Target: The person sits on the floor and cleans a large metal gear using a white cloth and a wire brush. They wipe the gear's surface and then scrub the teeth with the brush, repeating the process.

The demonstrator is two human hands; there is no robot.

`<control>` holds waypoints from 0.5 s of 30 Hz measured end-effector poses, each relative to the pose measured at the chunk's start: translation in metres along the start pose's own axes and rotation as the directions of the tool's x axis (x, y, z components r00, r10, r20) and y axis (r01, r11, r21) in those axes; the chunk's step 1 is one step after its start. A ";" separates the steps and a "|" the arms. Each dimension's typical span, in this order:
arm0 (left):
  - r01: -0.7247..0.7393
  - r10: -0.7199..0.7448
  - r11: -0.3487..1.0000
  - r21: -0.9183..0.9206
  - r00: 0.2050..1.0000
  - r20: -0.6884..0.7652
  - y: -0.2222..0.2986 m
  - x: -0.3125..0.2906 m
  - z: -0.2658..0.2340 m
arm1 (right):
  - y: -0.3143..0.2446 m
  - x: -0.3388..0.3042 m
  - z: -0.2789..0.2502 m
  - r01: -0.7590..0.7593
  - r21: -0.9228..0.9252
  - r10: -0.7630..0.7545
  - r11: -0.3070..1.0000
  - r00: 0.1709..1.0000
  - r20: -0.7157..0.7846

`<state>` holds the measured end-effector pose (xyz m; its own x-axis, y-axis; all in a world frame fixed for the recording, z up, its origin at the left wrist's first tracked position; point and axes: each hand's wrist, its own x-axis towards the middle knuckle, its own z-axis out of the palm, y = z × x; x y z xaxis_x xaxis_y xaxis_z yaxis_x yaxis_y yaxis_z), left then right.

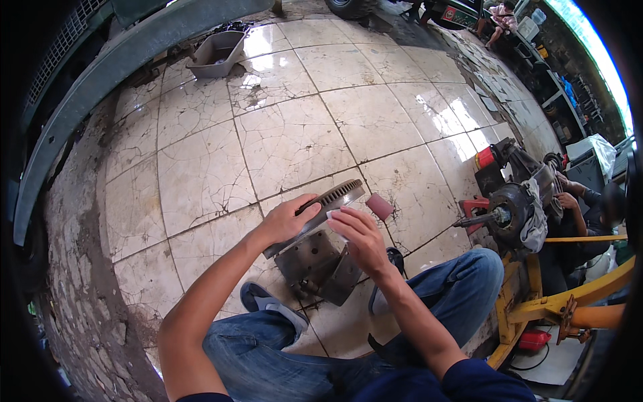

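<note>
My left hand point(289, 220) is closed round the edge of a flywheel-like toothed metal disc point(343, 192), held tilted between my knees. My right hand point(362, 234) is curled against the disc's smooth face. A small white piece point(333, 216), folded paper or cloth, shows between its fingers and the metal. Below the disc, a dark metal block with holes point(309, 258) stands on the tiles between my feet; the disc and my right hand hide parts of it. A reddish-brown rectangular piece, perhaps sandpaper point(380, 206), lies on the floor just beyond my right hand.
A grey plastic basin point(218, 55) sits on the cracked tile floor point(288, 141) at the far left, by a vehicle's metal bumper point(87, 84). To the right, a person point(579, 208) works beside a greasy hub assembly point(504, 209). A yellow metal frame point(536, 308) stands near my right knee.
</note>
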<state>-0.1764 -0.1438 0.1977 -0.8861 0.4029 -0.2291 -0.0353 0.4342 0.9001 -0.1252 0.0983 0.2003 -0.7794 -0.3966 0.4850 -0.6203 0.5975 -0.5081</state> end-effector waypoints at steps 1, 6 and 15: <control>0.012 -0.012 1.000 0.002 1.000 0.021 0.004 0.001 -0.001 | 0.002 0.000 -0.006 -0.070 0.041 0.073 0.997 0.996 -0.060; -0.049 0.048 0.997 0.065 0.999 0.008 0.002 0.002 -0.001 | 0.019 0.007 -0.029 -0.394 0.505 0.513 0.768 0.851 -0.116; -0.232 0.251 0.950 0.209 0.965 -0.072 -0.004 0.003 -0.003 | 0.013 0.092 -0.103 -0.610 0.237 0.474 0.756 0.760 0.444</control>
<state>-0.1806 -0.1470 0.1948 -0.8974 0.4400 0.0319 0.2684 0.4873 0.8309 -0.1953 0.1415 0.3120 -0.9257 -0.3278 -0.1886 -0.0142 0.5284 -0.8488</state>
